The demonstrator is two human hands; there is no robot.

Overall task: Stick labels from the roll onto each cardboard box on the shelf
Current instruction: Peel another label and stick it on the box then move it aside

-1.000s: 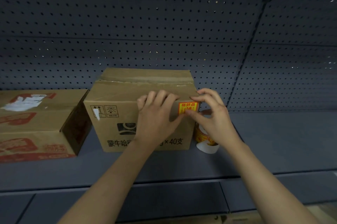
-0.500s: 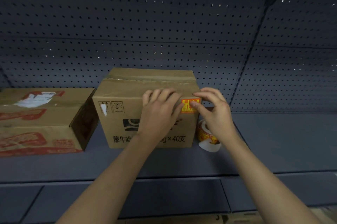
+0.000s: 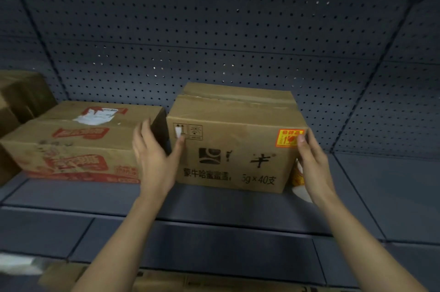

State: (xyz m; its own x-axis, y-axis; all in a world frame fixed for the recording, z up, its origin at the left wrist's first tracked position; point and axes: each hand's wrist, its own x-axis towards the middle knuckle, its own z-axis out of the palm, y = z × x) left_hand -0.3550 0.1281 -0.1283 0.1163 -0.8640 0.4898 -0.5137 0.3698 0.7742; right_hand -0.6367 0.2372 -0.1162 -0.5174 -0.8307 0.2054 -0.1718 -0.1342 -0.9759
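Plain brown cardboard box (image 3: 233, 149) on the dark shelf (image 3: 214, 208), front face toward the camera, black printing across it. Orange-and-yellow label (image 3: 288, 138) stuck flat on the top right corner of that front face. Left hand (image 3: 154, 160) at the box's left edge, fingers spread and loose, thumb tip touching the front face just under the small printed handling symbols, fingers reaching into the gap on the box's left side; gripping nothing. Right hand (image 3: 314, 165) at the box's right edge, open, thumb tip resting on the right border of the label, remaining fingers hidden round the corner of the box; whether pressing the side cannot be told. Label roll (image 3: 297, 177) standing on the shelf just right of the box, mostly hidden behind the right hand, a white strip trailing below the wrist. Second box (image 3: 78, 146), with red printing and a torn white sticker on top, just left of the plain box, a narrow gap between the two. Part of a third box (image 3: 21, 99) further left of it, at the frame's edge. Perforated dark panel (image 3: 214, 30) behind the box.
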